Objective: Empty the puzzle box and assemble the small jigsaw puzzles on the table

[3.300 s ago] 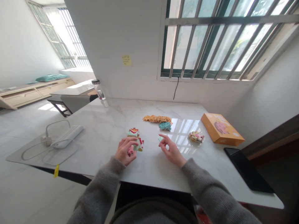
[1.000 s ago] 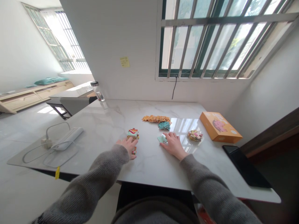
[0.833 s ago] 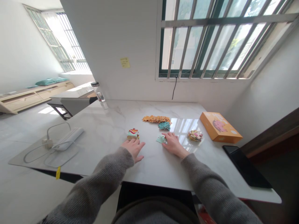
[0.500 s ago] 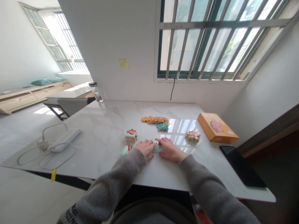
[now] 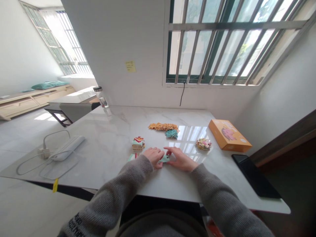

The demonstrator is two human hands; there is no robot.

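A pale green jigsaw puzzle piece [image 5: 165, 158] is between my hands, low over the table near its front. My left hand [image 5: 154, 156] has its fingers closed on the piece's left side. My right hand [image 5: 181, 159] curves around the right side, index finger above and thumb at the lower edge. My fingers partly cover the piece. Just left, a stack of puzzle pieces [image 5: 138, 144] stands, and another green, white and red piece [image 5: 132, 157] lies partly behind my left sleeve.
Beyond my hands lie a row of orange pieces [image 5: 163, 127] and a teal pile [image 5: 171, 134]. On the right are a mixed pile [image 5: 203, 144], an orange box [image 5: 229, 135] and a black tablet [image 5: 255, 176]. A power strip [image 5: 67, 148] with cable lies left; a bottle [image 5: 101, 97] stands behind.
The green piece has tilted and shifted slightly left between my hands. My right index finger has lifted and bent into more of an arch. The piles stay put.
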